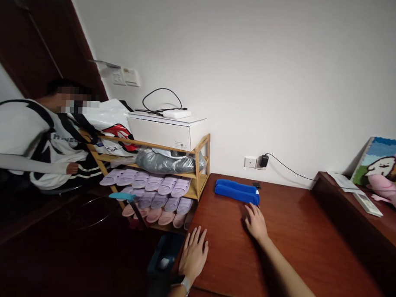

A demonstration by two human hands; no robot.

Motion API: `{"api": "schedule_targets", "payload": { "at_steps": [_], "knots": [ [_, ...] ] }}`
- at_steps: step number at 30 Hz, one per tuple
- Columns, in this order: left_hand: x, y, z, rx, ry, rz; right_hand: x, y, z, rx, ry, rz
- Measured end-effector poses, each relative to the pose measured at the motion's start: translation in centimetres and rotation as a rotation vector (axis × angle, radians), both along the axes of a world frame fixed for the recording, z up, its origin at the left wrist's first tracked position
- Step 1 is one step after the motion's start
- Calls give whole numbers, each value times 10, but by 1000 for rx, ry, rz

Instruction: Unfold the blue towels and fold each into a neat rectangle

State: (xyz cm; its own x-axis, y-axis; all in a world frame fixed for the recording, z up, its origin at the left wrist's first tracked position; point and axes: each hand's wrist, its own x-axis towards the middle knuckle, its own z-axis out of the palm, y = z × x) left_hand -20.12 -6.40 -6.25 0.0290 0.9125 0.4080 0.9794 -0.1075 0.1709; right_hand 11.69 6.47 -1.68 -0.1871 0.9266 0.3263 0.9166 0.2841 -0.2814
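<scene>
A folded blue cloth [237, 191], long and narrow like a towel, lies on the brown wooden table [233, 258] near the wall. My right hand [256, 223] is just in front of the cloth's right end. Its fingers are stretched out and the tips reach the cloth's near edge; whether they press on it I cannot tell. On the table's left edge my left hand [194, 252] rests flat, fingers spread, holding nothing. A watch [182, 282] is on the left wrist. Behind the cloth's right end lies a small dark flat piece [256, 185].
Left of the table stands a wooden rack [201, 183] with purple slippers [166, 185] and a white box [162, 130] on top. A seated person [55, 148] is at the far left. A black plug [264, 161] trails a cable right, toward a raised ledge with a pink plush toy [389, 192].
</scene>
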Motion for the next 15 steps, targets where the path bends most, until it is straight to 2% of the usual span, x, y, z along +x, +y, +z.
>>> {"api": "schedule_targets", "payload": {
  "at_steps": [3,5,10,15],
  "knots": [
    [-2,-1,-3,-5,14,3,-13,50,12,-101,-92,-88],
    [-4,-1,-7,0,27,7,-26,74,13,-207,-134,-141],
    [-7,-4,-13,8,45,5,-53,114,6,-270,-194,-171],
    [-6,-6,-13,4,44,3,-57,155,21,-306,-193,-126]
  ]
}}
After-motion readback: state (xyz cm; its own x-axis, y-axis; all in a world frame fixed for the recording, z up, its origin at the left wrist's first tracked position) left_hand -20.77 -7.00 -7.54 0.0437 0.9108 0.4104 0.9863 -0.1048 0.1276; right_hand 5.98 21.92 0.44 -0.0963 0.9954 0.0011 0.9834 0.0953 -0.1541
